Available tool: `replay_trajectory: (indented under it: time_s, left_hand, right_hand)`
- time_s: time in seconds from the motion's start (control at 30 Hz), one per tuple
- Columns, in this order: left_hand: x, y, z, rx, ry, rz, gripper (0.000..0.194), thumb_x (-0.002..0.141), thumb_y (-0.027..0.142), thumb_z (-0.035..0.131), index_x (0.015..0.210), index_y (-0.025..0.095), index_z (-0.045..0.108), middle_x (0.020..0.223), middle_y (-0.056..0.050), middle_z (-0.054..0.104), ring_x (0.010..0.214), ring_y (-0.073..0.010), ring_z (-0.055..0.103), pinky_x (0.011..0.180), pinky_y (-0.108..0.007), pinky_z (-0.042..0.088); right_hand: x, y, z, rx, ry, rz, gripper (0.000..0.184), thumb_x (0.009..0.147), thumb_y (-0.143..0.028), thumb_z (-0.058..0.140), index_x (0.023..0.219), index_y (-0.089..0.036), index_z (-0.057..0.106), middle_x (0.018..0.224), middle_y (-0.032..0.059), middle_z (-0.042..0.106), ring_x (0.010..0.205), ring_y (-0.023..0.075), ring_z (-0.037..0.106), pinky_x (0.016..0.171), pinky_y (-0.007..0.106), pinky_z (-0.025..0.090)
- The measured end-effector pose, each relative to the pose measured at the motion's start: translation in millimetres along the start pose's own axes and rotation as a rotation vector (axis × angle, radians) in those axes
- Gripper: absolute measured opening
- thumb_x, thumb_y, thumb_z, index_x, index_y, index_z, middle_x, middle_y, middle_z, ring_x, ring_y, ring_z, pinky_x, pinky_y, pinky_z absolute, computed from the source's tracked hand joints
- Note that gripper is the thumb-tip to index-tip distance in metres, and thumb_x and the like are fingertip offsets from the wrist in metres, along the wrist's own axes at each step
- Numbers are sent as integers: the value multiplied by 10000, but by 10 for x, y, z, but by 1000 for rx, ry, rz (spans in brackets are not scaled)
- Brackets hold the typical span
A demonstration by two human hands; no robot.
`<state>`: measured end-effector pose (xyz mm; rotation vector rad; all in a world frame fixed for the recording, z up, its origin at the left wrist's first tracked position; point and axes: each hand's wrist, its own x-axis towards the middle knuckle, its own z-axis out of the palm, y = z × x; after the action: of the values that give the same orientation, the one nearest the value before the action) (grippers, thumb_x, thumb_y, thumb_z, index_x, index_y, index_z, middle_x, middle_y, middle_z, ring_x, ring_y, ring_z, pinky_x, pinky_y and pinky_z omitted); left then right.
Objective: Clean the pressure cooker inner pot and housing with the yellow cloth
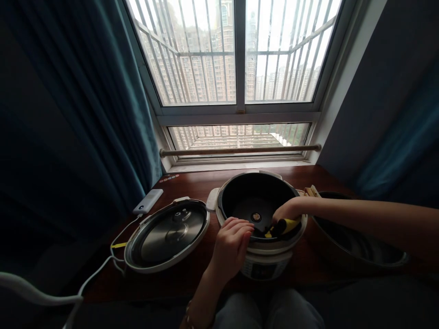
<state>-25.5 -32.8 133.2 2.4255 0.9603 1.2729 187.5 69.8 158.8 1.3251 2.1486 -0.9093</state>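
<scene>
An electric pressure cooker (265, 253) stands uncovered, its dark inside facing up with a small round metal part (255, 217) at the bottom centre. My left hand (233, 237) lies at the cooker's front left rim, fingers bent over the edge and thumb on the near side. Reaching in over the right rim, my right hand (287, 210) is closed round a yellow-and-black handled tool (291, 225). The tool is inside the cooker near the front right wall. Its working end is too dark to make out.
Left of the cooker the round lid (164, 244) lies with its metal underside up. Behind it are a white power bank (148, 201) and a white cable (94, 278). A large dark pot (360, 233) sits on the right of the brown table (298, 174), partly under my forearm.
</scene>
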Motion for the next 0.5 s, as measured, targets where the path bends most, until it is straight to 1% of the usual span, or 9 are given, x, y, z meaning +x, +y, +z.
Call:
replay_trajectory:
  time_s: [0.07, 0.13, 0.2, 0.23, 0.27, 0.3, 0.4, 0.5]
  left_hand:
    - [8, 5, -3, 1, 2, -3, 250, 873, 151, 383, 903, 169, 631, 940, -74, 686, 914, -197, 602, 856, -396, 417]
    - [13, 8, -6, 0, 2, 1, 250, 873, 148, 383, 901, 168, 631, 935, -72, 688, 910, -196, 605, 856, -398, 416]
    - [14, 9, -7, -2, -1, 5, 253, 874, 148, 380, 905, 170, 630, 935, -74, 689, 910, -196, 606, 858, -400, 416]
    - [14, 8, -6, -2, -1, 5, 255, 875, 149, 378, 907, 171, 630, 938, -76, 689, 911, -197, 606, 859, -401, 416]
    - [13, 6, -4, -1, 2, 6, 256, 875, 150, 377, 908, 172, 629, 941, -77, 689, 913, -198, 605, 861, -403, 416]
    - [12, 3, -2, 1, 3, 5, 254, 874, 150, 378, 909, 171, 629, 946, -79, 689, 917, -199, 605, 863, -405, 415]
    - [7, -6, 2, 6, 8, 10, 247, 871, 151, 385, 912, 167, 627, 954, -85, 688, 924, -201, 605, 867, -407, 413]
    - [1, -11, 0, 12, 7, 10, 249, 872, 158, 384, 918, 169, 628, 947, -83, 688, 921, -199, 607, 867, -403, 419]
  right_hand:
    - [-23, -100, 27, 142, -157, -5, 163, 750, -207, 537, 793, -132, 675, 655, -12, 639, 647, 125, 585, 639, 223, 464]
    - [-47, -166, 40, 378, -303, -31, 219, 821, -212, 459, 876, -150, 661, 713, -14, 650, 661, 105, 590, 663, 209, 464]
    - [-60, -183, 36, 567, -383, -53, 237, 853, -229, 429, 911, -159, 648, 745, -15, 653, 685, 100, 595, 704, 211, 463]
    - [-58, -173, 28, 570, -388, -50, 228, 851, -235, 441, 898, -156, 650, 739, -15, 651, 689, 104, 598, 715, 215, 464]
    - [-49, -151, 17, 504, -371, -29, 215, 843, -240, 461, 869, -151, 655, 719, -16, 647, 688, 110, 599, 717, 221, 466]
    - [-35, -119, 2, 390, -338, 12, 209, 832, -248, 480, 828, -145, 661, 690, -14, 639, 683, 120, 600, 713, 230, 470]
    - [31, 14, -65, 24, -190, 151, 207, 791, -267, 524, 724, -133, 666, 611, 3, 607, 670, 160, 605, 694, 281, 483]
    - [109, 139, -178, -137, -76, 208, 74, 680, -194, 617, 650, -137, 654, 564, 10, 576, 706, 209, 605, 726, 349, 478]
